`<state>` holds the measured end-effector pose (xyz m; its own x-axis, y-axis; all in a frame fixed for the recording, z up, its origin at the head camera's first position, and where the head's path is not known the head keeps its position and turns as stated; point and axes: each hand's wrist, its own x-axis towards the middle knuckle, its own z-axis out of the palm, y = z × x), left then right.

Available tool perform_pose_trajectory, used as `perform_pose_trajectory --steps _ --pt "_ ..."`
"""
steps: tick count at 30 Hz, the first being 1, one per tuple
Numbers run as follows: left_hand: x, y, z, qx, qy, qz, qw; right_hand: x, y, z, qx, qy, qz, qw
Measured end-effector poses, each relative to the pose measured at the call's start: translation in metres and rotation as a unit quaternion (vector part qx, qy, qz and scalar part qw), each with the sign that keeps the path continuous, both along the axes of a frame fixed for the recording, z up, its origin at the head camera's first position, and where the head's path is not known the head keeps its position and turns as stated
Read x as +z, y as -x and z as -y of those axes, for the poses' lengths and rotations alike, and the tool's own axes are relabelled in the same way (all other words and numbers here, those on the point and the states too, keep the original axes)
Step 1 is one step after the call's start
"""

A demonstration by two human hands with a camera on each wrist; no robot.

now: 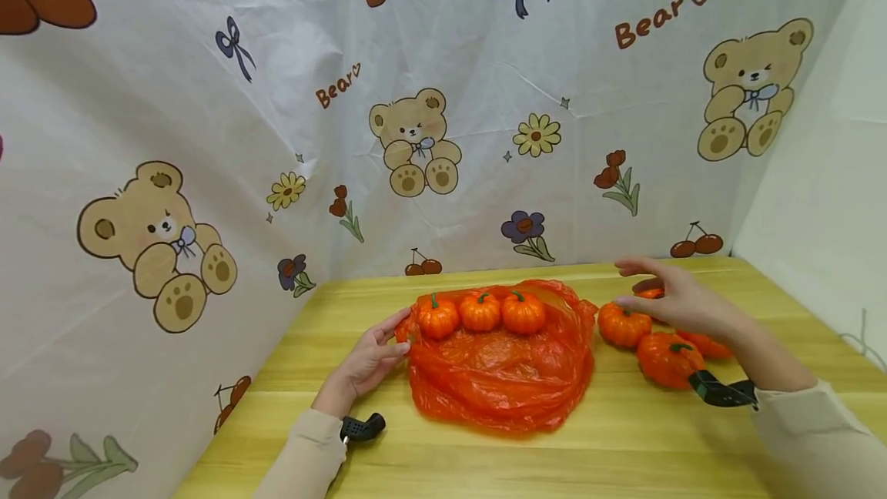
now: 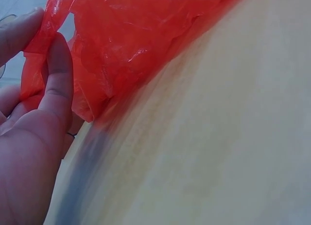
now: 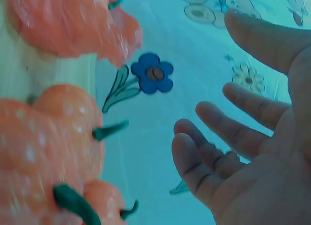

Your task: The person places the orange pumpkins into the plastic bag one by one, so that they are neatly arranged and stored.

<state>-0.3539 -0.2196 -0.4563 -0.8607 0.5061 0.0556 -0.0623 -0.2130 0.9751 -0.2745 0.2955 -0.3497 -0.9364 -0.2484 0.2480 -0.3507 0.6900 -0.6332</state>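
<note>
A thin red plastic bag (image 1: 499, 399) lies spread on the table with its mouth open. Three small orange pumpkins with green stems, the middle one (image 1: 480, 312) among them, sit in a row at its back. At the bag's left edge my left hand (image 1: 367, 360) pinches the plastic between thumb and fingers, as the left wrist view shows with the red film (image 2: 131, 35). My right hand (image 1: 675, 295) hovers over the pumpkins on the right, fingers spread and holding nothing. Below it are a small pumpkin (image 1: 624, 326) and a larger pumpkin (image 1: 665, 360).
More orange items, one a pointed piece (image 1: 707, 343), lie partly hidden behind the right arm. The wooden table (image 1: 443, 464) meets a printed cloth backdrop (image 1: 471, 229) behind and on the left, and a white wall (image 1: 818, 237) on the right.
</note>
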Motion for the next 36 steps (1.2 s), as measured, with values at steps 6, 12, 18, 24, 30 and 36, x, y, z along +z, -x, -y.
perform_pose_trajectory --steps 6,12,18,24,30,36 --pt "0.001 0.000 0.002 -0.002 -0.004 0.003 1.0000 -0.003 0.004 -0.024 0.005 0.009 -0.002 0.9999" --pt "0.001 -0.001 0.001 -0.002 -0.007 0.006 1.0000 -0.010 0.004 -0.054 0.000 -0.001 -0.013 0.9999" --pt "0.000 -0.001 0.001 -0.004 -0.004 0.007 1.0000 -0.019 0.004 -0.081 0.006 0.007 -0.028 0.9996" --pt "0.000 0.000 0.001 -0.001 -0.003 0.006 1.0000 -0.028 0.004 -0.101 0.012 0.029 -0.014 0.9994" --pt "0.002 -0.002 0.001 -0.003 -0.002 0.005 1.0000 -0.040 0.007 -0.117 -0.002 0.031 0.006 0.9995" --pt "0.003 -0.002 0.000 -0.007 0.001 0.004 1.0000 -0.057 0.010 -0.132 0.003 0.046 0.024 0.9987"
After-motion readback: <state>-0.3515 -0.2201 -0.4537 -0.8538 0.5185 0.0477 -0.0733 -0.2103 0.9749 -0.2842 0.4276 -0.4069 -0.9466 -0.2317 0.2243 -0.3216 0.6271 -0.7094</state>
